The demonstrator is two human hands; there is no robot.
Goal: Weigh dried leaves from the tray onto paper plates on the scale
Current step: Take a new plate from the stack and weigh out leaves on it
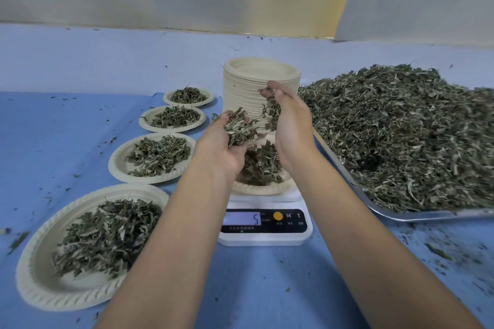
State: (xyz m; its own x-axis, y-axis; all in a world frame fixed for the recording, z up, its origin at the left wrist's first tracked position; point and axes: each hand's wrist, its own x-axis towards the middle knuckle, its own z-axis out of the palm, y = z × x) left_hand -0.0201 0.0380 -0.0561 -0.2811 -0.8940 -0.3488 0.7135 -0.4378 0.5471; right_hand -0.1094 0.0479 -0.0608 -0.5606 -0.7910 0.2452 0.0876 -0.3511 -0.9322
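Observation:
A white digital scale [264, 224] stands in the middle, its display reading 5. On it sits a paper plate [260, 189] with a small heap of dried leaves [260, 165]. Both hands hover just above this plate. My left hand [227, 141] is palm up and cups a clump of dried leaves. My right hand [290, 120] holds more leaves between curled fingers and thumb. A metal tray [395, 212] on the right carries a big pile of dried leaves [401, 136].
Several filled paper plates [149, 157] lie in a row on the left, the nearest [40, 275] at the front. A tall stack of empty paper plates [260, 80] stands behind the scale. Loose leaf bits dot the blue table cover [66, 128].

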